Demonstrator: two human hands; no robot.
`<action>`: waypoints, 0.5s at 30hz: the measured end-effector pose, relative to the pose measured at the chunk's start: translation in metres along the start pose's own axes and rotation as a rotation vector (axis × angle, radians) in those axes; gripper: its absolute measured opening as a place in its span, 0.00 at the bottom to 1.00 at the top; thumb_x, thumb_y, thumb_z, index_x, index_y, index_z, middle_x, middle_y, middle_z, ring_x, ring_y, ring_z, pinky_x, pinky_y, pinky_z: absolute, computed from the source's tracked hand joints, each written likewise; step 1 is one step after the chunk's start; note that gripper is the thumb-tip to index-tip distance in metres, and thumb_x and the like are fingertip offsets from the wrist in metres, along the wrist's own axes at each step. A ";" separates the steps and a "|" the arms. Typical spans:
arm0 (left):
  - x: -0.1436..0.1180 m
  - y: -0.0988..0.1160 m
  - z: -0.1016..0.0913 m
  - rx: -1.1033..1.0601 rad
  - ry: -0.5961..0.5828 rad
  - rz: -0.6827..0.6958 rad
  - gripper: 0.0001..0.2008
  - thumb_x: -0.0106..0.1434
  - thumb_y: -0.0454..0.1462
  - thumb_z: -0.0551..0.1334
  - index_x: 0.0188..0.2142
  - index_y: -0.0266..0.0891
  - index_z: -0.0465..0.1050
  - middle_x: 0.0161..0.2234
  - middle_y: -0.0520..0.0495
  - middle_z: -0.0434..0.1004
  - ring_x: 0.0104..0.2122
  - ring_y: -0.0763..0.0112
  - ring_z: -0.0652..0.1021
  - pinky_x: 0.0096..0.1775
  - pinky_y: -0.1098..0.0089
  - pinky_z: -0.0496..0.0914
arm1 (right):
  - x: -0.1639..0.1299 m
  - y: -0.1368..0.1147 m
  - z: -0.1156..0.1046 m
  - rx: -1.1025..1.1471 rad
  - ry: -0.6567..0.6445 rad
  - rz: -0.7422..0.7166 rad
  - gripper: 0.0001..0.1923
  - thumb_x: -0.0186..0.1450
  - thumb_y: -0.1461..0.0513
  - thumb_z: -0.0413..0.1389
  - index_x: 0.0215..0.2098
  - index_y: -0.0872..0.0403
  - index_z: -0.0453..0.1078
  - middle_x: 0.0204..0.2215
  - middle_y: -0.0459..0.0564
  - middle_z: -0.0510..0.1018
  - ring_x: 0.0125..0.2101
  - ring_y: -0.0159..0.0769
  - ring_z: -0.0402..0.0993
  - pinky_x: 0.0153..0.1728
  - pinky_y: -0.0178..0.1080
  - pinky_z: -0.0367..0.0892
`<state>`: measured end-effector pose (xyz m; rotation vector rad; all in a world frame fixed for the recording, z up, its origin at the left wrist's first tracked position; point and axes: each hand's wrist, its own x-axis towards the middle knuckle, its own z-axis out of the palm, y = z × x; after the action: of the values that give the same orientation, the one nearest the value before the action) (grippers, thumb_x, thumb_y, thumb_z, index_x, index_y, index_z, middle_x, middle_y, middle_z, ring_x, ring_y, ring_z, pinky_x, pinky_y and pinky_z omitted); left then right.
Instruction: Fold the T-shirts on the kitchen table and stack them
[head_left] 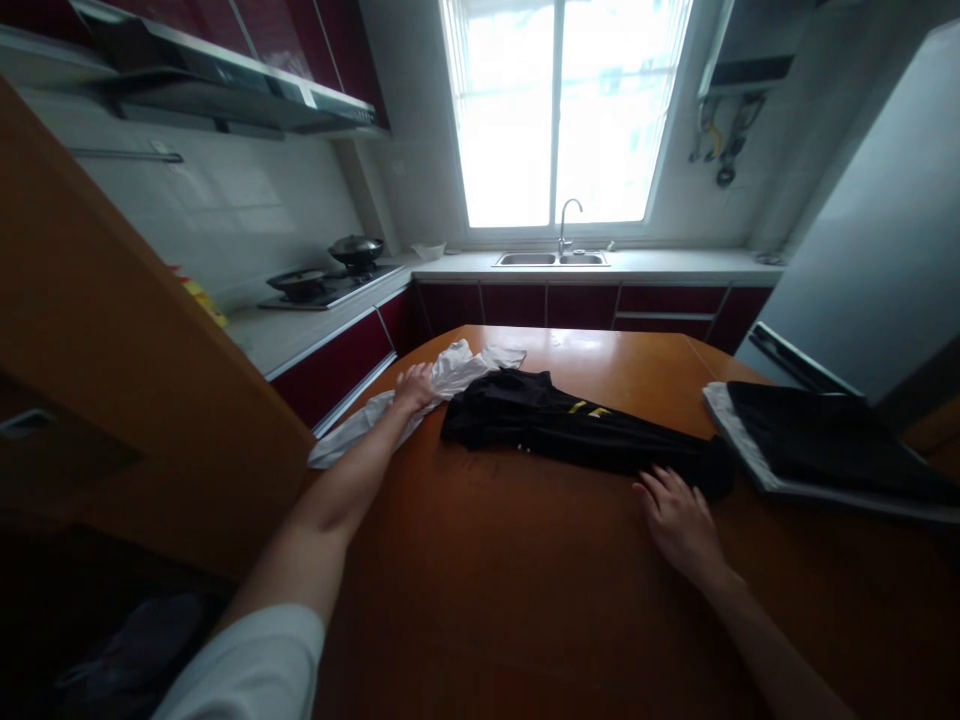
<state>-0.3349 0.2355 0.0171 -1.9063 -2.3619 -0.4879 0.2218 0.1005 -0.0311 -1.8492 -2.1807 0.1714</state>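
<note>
My left hand (415,388) reaches to the far left part of the table, its fingers bent over a crumpled white garment (459,370). That white cloth spreads out on both sides of the hand, partly behind my forearm. Beside it lies a long black garment (570,425), folded narrow, with yellow marks and small white ones; it looks like trousers. Near its right end, my right hand (681,515) is open, fingers apart, with the fingertips at the garment's lower edge.
The wooden table (495,560) fills the foreground. At its right lies a stack of folded black and white cloth (817,440), close to the fridge (870,230). Behind are a sink (529,259), a stove with pans (356,250) and a window. A wooden panel (135,330) stands at left.
</note>
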 end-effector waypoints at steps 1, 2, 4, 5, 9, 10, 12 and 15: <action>0.006 0.003 0.003 0.008 -0.028 0.070 0.24 0.66 0.37 0.59 0.62 0.41 0.70 0.63 0.41 0.69 0.64 0.57 0.66 0.65 0.58 0.57 | 0.000 0.000 0.001 -0.002 0.011 -0.001 0.29 0.75 0.49 0.38 0.62 0.52 0.70 0.66 0.53 0.65 0.68 0.47 0.53 0.66 0.58 0.48; 0.012 0.006 0.007 0.004 -0.075 0.154 0.23 0.67 0.37 0.58 0.61 0.43 0.71 0.64 0.44 0.67 0.65 0.59 0.64 0.65 0.59 0.56 | 0.000 0.000 0.002 -0.003 0.022 -0.002 0.29 0.75 0.49 0.38 0.61 0.52 0.70 0.66 0.54 0.66 0.68 0.48 0.53 0.66 0.58 0.48; 0.023 0.013 0.016 -0.022 -0.187 0.298 0.20 0.68 0.38 0.57 0.58 0.44 0.74 0.65 0.47 0.66 0.66 0.60 0.62 0.66 0.62 0.55 | -0.001 0.000 0.003 -0.003 0.037 -0.004 0.29 0.75 0.49 0.38 0.61 0.52 0.71 0.65 0.54 0.66 0.68 0.47 0.53 0.66 0.57 0.48; 0.028 0.016 0.020 -0.030 -0.224 0.324 0.20 0.68 0.39 0.56 0.58 0.44 0.74 0.65 0.47 0.66 0.67 0.60 0.62 0.66 0.62 0.54 | -0.001 0.000 0.004 -0.002 0.044 -0.004 0.29 0.75 0.49 0.38 0.61 0.52 0.71 0.65 0.54 0.66 0.68 0.47 0.54 0.66 0.57 0.48; 0.048 0.018 0.033 -0.035 -0.218 0.227 0.21 0.69 0.41 0.56 0.58 0.43 0.74 0.64 0.46 0.68 0.65 0.59 0.64 0.66 0.62 0.54 | -0.001 0.002 0.004 0.009 0.060 -0.012 0.30 0.75 0.49 0.37 0.60 0.52 0.71 0.65 0.53 0.67 0.67 0.47 0.56 0.66 0.57 0.50; 0.053 0.017 0.033 -0.035 -0.204 0.191 0.21 0.69 0.42 0.56 0.58 0.42 0.74 0.63 0.44 0.69 0.64 0.58 0.65 0.65 0.61 0.55 | -0.001 0.002 0.005 0.013 0.065 -0.013 0.30 0.75 0.49 0.37 0.60 0.52 0.71 0.64 0.54 0.68 0.67 0.47 0.56 0.66 0.58 0.50; 0.060 0.018 0.033 -0.035 -0.161 0.114 0.20 0.69 0.42 0.56 0.56 0.39 0.75 0.62 0.40 0.70 0.63 0.54 0.67 0.64 0.56 0.56 | 0.000 0.002 0.005 0.017 0.078 -0.014 0.29 0.75 0.49 0.37 0.60 0.52 0.71 0.64 0.54 0.68 0.67 0.48 0.57 0.65 0.58 0.51; 0.067 0.028 0.029 -0.050 -0.051 0.030 0.21 0.70 0.41 0.53 0.57 0.35 0.72 0.61 0.33 0.69 0.64 0.46 0.63 0.64 0.44 0.53 | 0.000 0.002 0.006 0.021 0.097 -0.012 0.28 0.75 0.50 0.39 0.59 0.52 0.72 0.64 0.55 0.69 0.66 0.48 0.57 0.65 0.59 0.51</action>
<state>-0.3191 0.3120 0.0122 -1.9960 -2.3700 -0.5066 0.2215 0.1017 -0.0375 -1.7949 -2.1164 0.0997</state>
